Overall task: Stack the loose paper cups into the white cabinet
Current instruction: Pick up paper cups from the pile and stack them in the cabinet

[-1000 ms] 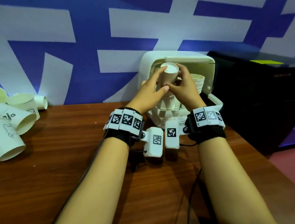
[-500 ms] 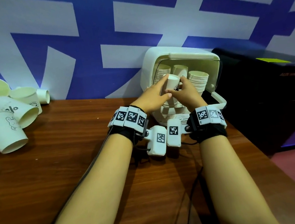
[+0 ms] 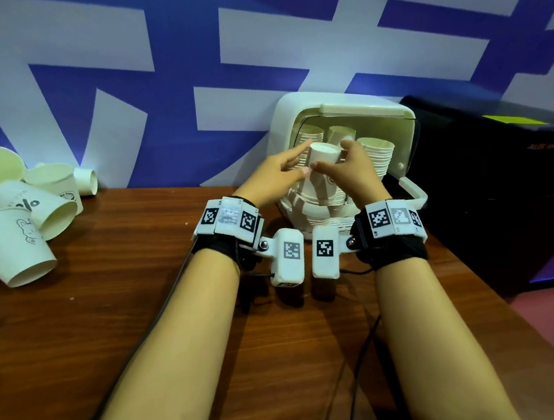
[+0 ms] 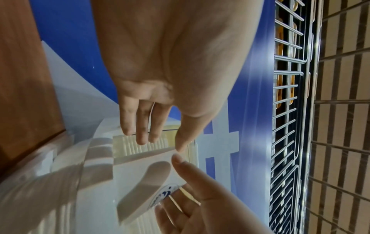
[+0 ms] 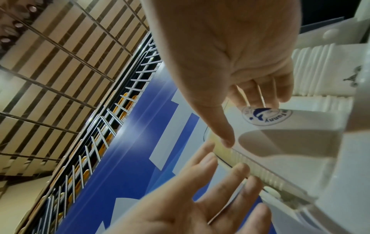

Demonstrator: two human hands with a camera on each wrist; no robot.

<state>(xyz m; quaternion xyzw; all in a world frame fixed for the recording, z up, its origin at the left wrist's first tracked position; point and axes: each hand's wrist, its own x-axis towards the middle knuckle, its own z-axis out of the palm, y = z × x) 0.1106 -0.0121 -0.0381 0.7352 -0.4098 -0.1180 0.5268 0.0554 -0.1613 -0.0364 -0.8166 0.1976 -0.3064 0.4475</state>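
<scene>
The white cabinet point(image 3: 294, 114) stands open at the back of the table, with stacks of paper cups point(image 3: 378, 154) inside. In front of its opening an upside-down paper cup point(image 3: 323, 154) tops a stack of inverted cups. My right hand point(image 3: 329, 155) grips this cup, thumb on the near side and fingers behind it. My left hand point(image 3: 305, 157) touches its left side with straight fingers. In the right wrist view the thumb of my right hand point(image 5: 244, 121) presses the cup point(image 5: 280, 142), and the left hand point(image 5: 210, 182) is spread beside it. In the left wrist view my left hand point(image 4: 162, 144) hovers over the cup point(image 4: 140, 171).
Several loose paper cups point(image 3: 19, 225) lie in a heap at the far left of the wooden table point(image 3: 125, 290). The cabinet's door point(image 3: 411, 194) hangs open to the right. A black box point(image 3: 500, 173) stands right of the cabinet. A blue and white wall is behind.
The inverted cup has come down from the top of the cabinet's opening onto the stack. Both hands came down with it, and the left fingers have straightened.
</scene>
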